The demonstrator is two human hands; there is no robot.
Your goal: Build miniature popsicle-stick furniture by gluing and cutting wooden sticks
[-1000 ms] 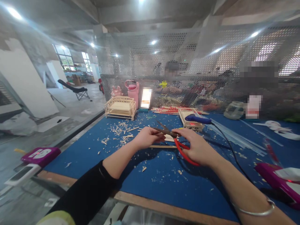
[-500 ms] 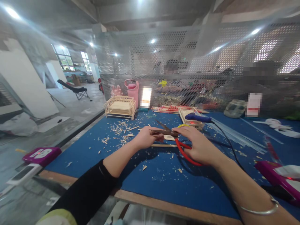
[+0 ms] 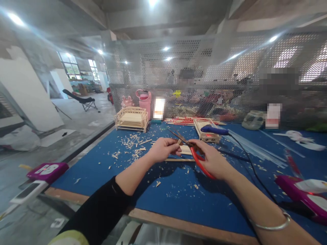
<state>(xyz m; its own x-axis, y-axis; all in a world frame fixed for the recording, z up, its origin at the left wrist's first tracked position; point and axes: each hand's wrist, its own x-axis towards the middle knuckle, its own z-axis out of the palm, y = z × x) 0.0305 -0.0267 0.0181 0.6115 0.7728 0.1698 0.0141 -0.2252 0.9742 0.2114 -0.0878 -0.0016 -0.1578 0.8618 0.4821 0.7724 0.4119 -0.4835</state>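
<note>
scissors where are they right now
Head view, centre: the red-handled scissors are in the right hand, blades pointing up-left past the left hand, just above a wooden stick lying on the blue mat.

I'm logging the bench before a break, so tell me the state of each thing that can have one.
scissors: blades open, red handles in right hand
small wooden piece: pinched by left hand, at the blades
glue gun: lying on wooden frame, cord attached
miniature bed: assembled, upright
pink bottle: upright, lid on
</note>
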